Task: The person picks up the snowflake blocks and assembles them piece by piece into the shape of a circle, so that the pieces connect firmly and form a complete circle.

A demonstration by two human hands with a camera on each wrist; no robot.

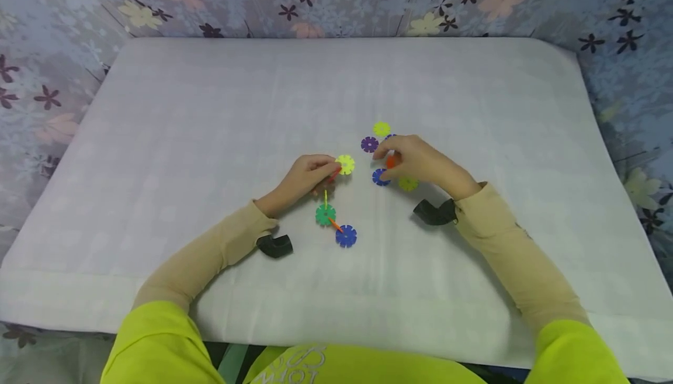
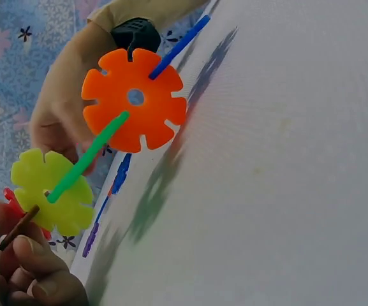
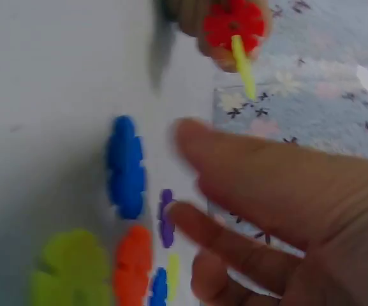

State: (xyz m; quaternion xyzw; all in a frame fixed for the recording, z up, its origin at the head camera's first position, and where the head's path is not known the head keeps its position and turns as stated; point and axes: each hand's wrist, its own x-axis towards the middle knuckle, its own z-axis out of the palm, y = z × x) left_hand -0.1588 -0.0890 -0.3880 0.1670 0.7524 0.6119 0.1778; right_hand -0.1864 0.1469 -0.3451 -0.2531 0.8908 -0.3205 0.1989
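My left hand pinches a joined chain of notched flower-shaped plastic discs just above the table. In the head view, a yellow disc stands at its fingertips, with a red one partly hidden by them. Below hang a green disc, an orange disc seen edge-on, and a blue disc. The left wrist view also shows a brown disc edge-on at the fingers. My right hand is over loose discs, thumb and fingers apart, holding nothing. Nearest it are a blue disc and an orange-red disc.
Around the right hand lie a purple disc, a yellow disc, a yellow-green disc and another blue disc, partly covered. A white cloth covers the table. Black wrist mounts sit at both cuffs.
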